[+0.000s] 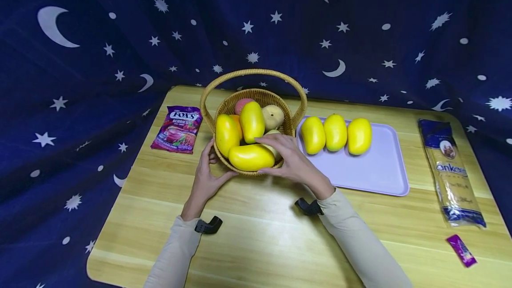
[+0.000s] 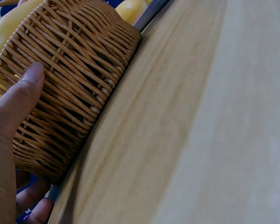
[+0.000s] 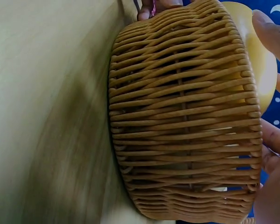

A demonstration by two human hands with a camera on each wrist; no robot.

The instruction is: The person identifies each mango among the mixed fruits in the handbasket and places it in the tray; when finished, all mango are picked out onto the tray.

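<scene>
A wicker basket [image 1: 262,94] with a tall arched handle holds several yellow mangoes, pale round fruit [image 1: 273,117], a reddish fruit [image 1: 243,105] and part of an orange one. On the basket's left side my left hand [image 1: 206,179] grips it, the thumb [image 2: 30,81] lying against the woven wall and the fingertips low by the base. My right hand [image 1: 290,157] reaches over the near right rim. Its thumb and fingers hold the right end of the front mango [image 1: 251,158], which lies crosswise in the basket; some fingers are hidden in the head view.
A lilac tray [image 1: 360,170] to the right bears three mangoes [image 1: 335,132]. A purple candy bag [image 1: 178,129] lies left of the basket. Farther right are a long clear and blue pasta packet [image 1: 452,172] and a small purple wrapper [image 1: 462,250]. A starry cloth [image 1: 280,34] hangs behind the table.
</scene>
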